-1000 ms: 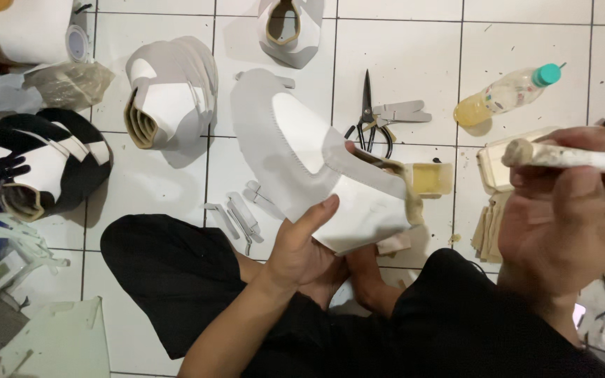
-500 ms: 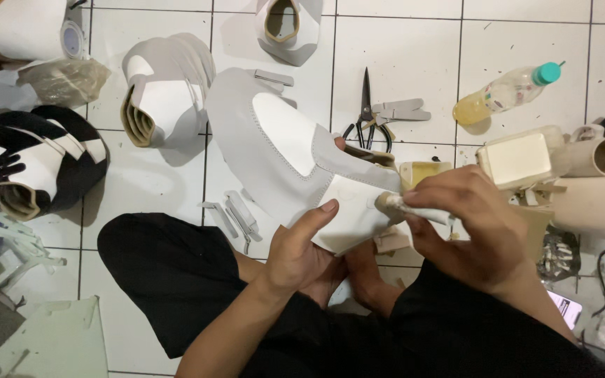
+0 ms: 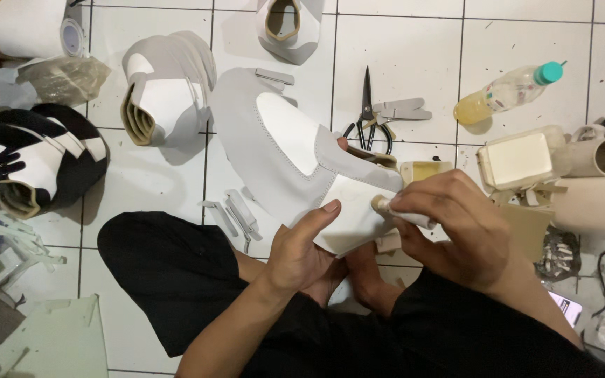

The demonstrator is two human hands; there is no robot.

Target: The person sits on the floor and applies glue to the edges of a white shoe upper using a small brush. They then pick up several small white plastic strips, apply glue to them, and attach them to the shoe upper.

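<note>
Above the lap, over a white tiled floor [image 3: 400, 63], a flat grey and white shoe upper [image 3: 285, 150] is held up by the left hand [image 3: 302, 255], whose thumb is pressed on the white lower panel while the remaining fingers are hidden beneath the piece. The upper is thus gripped at its near edge and extends away from that hand toward the upper left. Just to the right of the thumb, a small brush [image 3: 400, 210] is clasped in the closed fingers of the right hand [image 3: 456, 227], and its tip is laid against the right edge of the white panel, so that the upper lies to the left of this hand and is touched by the tool only. Behind the upper, black-handled scissors [image 3: 367, 112] are seen on the tiles, with a plastic bottle [image 3: 509, 94] with a teal cap farther right and a cream-coloured container [image 3: 516, 159] just beside the right hand. To the left, a bundle of grey and white uppers [image 3: 166, 91] and a stack of black and white uppers [image 3: 33, 157] are set well apart from the hands.
</note>
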